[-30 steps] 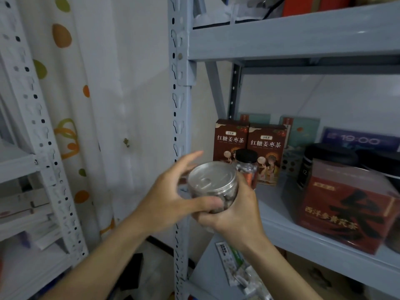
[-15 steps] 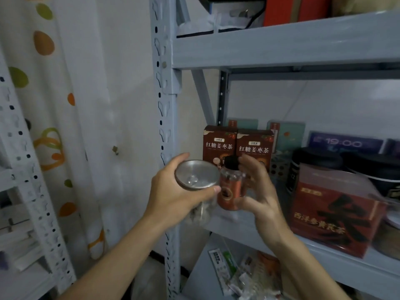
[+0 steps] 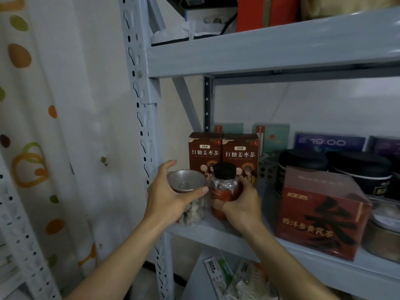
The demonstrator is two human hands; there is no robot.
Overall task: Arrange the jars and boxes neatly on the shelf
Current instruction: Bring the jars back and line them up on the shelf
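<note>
Gripping two jars at the front left corner of the grey shelf [image 3: 227, 237], I have one in each hand. My left hand [image 3: 168, 198] curls round the clear jar [image 3: 191, 204], thumb across its front and fingers behind its silver metal lid [image 3: 186, 180]; pale, lumpy pieces fill it, and whether its base touches the board I cannot tell. My right hand [image 3: 242, 206] wraps the red-labelled jar [image 3: 225, 191] from the right and below, fingers closed on its body under the black screw cap [image 3: 224, 171]; reddish contents show through the plastic. These jars stand just beside each other, nearly touching. Left of the clear jar rises the perforated upright post [image 3: 142, 126], very near, so little room lies that way. To the right, bare board lies between my right hand and the big red box [image 3: 320, 215], which sits at the front edge. Directly behind the jars stand two brown tea boxes [image 3: 223, 154], side by side and upright. Further right, behind the red box, are black-lidded tins [image 3: 303, 161]. Against the back wall lean teal boxes [image 3: 272, 137] and a purple box [image 3: 329, 142] marked 19:00. Overhead, the upper shelf [image 3: 259, 53] leaves clear height above the caps.
</note>
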